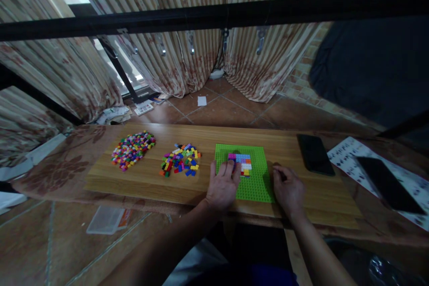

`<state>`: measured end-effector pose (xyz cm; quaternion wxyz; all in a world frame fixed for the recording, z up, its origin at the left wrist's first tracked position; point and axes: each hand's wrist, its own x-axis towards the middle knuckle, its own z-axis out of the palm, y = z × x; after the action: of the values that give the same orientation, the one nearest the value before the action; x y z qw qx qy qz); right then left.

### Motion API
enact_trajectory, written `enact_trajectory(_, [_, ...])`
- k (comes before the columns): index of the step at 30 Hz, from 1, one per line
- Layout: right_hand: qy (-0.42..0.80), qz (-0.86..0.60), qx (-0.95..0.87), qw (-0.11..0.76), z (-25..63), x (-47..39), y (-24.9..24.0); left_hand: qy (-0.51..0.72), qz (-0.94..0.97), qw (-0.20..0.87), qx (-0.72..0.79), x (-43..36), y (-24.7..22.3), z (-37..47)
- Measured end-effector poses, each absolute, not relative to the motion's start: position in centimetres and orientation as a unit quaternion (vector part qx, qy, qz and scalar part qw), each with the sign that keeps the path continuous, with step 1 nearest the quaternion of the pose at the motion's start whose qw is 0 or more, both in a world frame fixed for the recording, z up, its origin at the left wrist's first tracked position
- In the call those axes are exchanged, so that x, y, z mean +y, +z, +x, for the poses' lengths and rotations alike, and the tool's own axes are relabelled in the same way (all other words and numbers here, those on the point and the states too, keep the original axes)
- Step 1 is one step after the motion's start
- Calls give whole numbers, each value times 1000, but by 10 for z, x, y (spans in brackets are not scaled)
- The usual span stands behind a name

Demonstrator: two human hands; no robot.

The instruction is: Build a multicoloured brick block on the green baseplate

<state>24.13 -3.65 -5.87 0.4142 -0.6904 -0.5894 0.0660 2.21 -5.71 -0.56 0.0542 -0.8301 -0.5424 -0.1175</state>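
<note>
A green studded baseplate [256,187] lies on the wooden board [144,185]. On its upper middle sits a patch of joined bricks [244,161] in purple, blue, orange, white, yellow and red. My left hand [224,184] rests over the plate's left part, fingers apart, its fingertips touching the left side of the patch; whatever lies under them is hidden. Just beyond the plate's right edge, my right hand [288,187] is curled on the board with thumb and index finger together; anything between them is too small to make out.
Left of the plate lies a loose pile of bricks [181,160], and farther left a denser pile of small bricks [133,148]. A black phone [315,154] lies at the right; another dark device [390,184] rests on a printed sheet [348,154]. A black bar [201,18] crosses beyond.
</note>
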Motion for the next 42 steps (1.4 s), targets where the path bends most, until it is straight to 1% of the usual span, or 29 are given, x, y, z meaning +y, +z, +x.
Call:
enact_trajectory(6, [48, -687, -600, 407, 243, -37, -60, -138, -818, 0, -558, -58, -4, 20])
enact_trajectory(12, [41, -683, -611, 399, 246, -37, -63, -193, -787, -40, -585, -71, 4, 18])
enact_trajectory(15, [35, -686, -611, 394, 245, -38, -62, -221, -763, -53, -605, -82, 3, 4])
enact_trajectory(21, [14, -692, -615, 379, 247, -39, -63, -262, -675, -15, -689, -89, -16, -57])
enact_trajectory(25, [13, -691, -616, 378, 248, -38, -63, -260, -635, -5, -727, -83, -23, -81])
enact_trajectory(31, [15, -699, -612, 369, 248, -39, -61, -223, -614, 1, -757, -76, -26, -81])
enact_trajectory(42, [15, -705, -611, 360, 247, -40, -59, -223, -627, -6, -747, -62, -18, -86])
